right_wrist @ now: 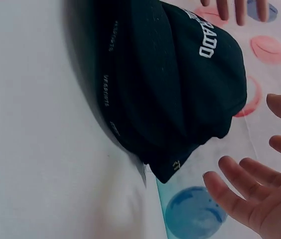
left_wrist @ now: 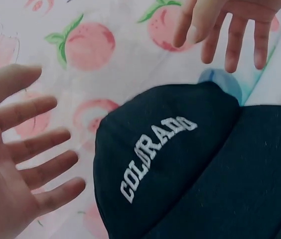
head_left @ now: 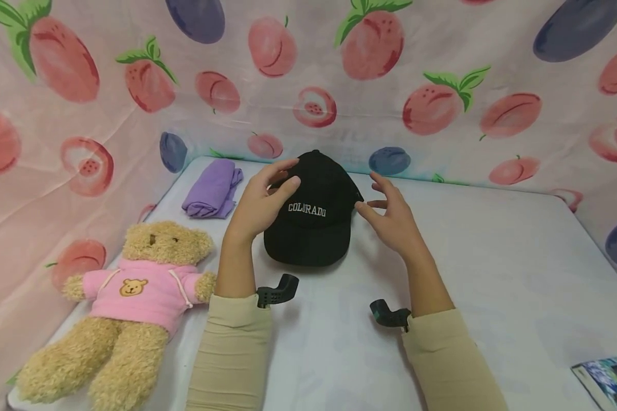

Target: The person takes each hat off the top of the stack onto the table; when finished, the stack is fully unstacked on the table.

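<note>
A black baseball cap (head_left: 311, 242) with white COLORADO lettering sits on the white surface, its brim toward me. My left hand (head_left: 259, 202) is at the cap's left side, fingers spread and slightly bent, overlapping its edge in the head view. In the left wrist view a gap shows between the left hand (left_wrist: 11, 159) and the cap (left_wrist: 220, 184). On the other side, my right hand (head_left: 393, 220) has its fingers extended toward the cap. The right wrist view shows those fingers (right_wrist: 230, 199) apart from the cap (right_wrist: 155, 94), with nothing in them.
A teddy bear (head_left: 139, 297) in a pink hoodie lies at the left. Behind it is a folded purple cloth (head_left: 213, 188). A book (head_left: 609, 379) lies at the front right corner. Fruit-printed fabric (head_left: 360, 125) hangs along the back and sides of the white table (head_left: 493, 274).
</note>
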Demonstrator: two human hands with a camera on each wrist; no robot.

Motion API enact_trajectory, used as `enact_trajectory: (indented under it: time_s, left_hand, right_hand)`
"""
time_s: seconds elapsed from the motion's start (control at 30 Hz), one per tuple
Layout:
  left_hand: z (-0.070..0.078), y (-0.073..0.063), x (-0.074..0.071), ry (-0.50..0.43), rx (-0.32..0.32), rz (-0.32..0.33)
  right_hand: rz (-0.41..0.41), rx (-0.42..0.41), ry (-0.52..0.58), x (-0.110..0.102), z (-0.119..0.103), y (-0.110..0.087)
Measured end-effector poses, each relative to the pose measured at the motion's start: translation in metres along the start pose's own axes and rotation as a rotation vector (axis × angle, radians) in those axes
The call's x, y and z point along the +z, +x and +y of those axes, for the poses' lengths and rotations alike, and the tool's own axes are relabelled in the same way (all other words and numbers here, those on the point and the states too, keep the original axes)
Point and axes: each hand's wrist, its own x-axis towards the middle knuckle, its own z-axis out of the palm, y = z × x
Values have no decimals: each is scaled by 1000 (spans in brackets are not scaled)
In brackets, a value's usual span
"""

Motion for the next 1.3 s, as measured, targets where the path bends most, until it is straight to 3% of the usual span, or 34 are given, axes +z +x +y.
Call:
enact_trajectory:
  time_s: [0.13, 0.23, 0.5, 0.73, 0.87, 1.0, 1.3]
  left_hand:
    - [-10, 2, -6, 34, -46, 62]
    - [-17, 2, -9, 64, -91, 62]
    - [-30, 3, -13, 171, -326, -44]
    - [-35, 3, -14, 283, -430, -89]
    - [-35, 1, -13, 251, -494, -111]
    - [-35, -1, -12, 252, -515, -136]
    - [-33, -1, -11, 336, -488, -153]
  right_hand:
    - [-35, 17, 21, 6, -1, 0]
    - [-62, 39, 36, 10, 0, -1]
    - [-96, 144, 89, 20, -1, -1]
    - [-133, 154, 57, 25, 4, 0]
    - [-144, 162, 79, 27, 4, -1]
    - [-146, 170, 105, 27, 4, -1]
    - [-118, 173, 175, 28, 2, 0]
